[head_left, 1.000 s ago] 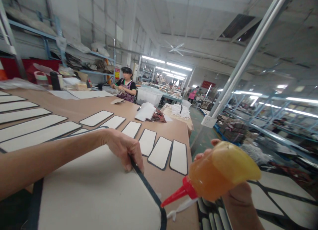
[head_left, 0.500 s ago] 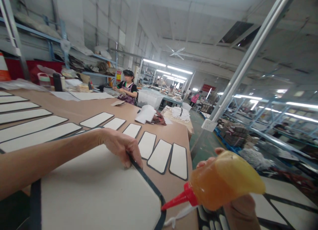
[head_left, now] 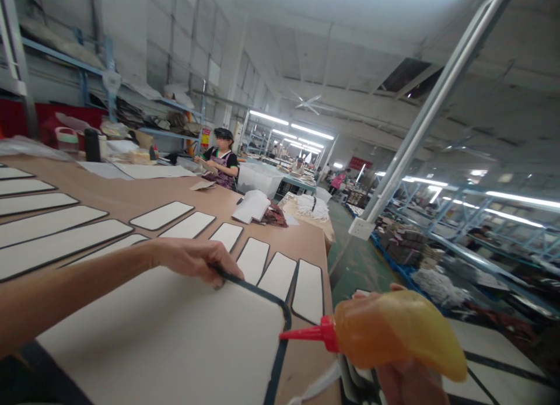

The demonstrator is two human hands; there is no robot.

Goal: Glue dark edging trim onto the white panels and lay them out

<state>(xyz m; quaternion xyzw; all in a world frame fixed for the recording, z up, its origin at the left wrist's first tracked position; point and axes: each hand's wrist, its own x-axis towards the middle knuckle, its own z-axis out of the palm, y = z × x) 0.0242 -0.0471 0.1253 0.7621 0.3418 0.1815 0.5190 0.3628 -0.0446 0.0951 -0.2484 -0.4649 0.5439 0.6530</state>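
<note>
My left hand (head_left: pixel 205 262) pinches the far edge of a large white panel (head_left: pixel 175 341) with a dark border, holding it tilted up over the table. In my right hand (head_left: pixel 406 376) is a squeeze bottle (head_left: pixel 385 329) of amber liquid, lying on its side. Its red nozzle (head_left: pixel 306 334) points left, and the tip meets the inner side of the dark border at the panel's right edge. Fingers wrap the bottle from behind and below. A thin whitish strip (head_left: pixel 319 384) hangs below the nozzle.
Several smaller dark-edged white panels (head_left: pixel 275 276) lie on the brown table (head_left: pixel 144 189). Papers (head_left: pixel 251 206) sit near its far edge. A metal post (head_left: pixel 394 160) stands at the right. A person (head_left: pixel 221 160) sits beyond the table. More panels (head_left: pixel 503 346) lie at lower right.
The nozzle tip has moved up along the panel's right edge, and the bottle lies more level. The panel has turned in view, with my left hand still on its edge.
</note>
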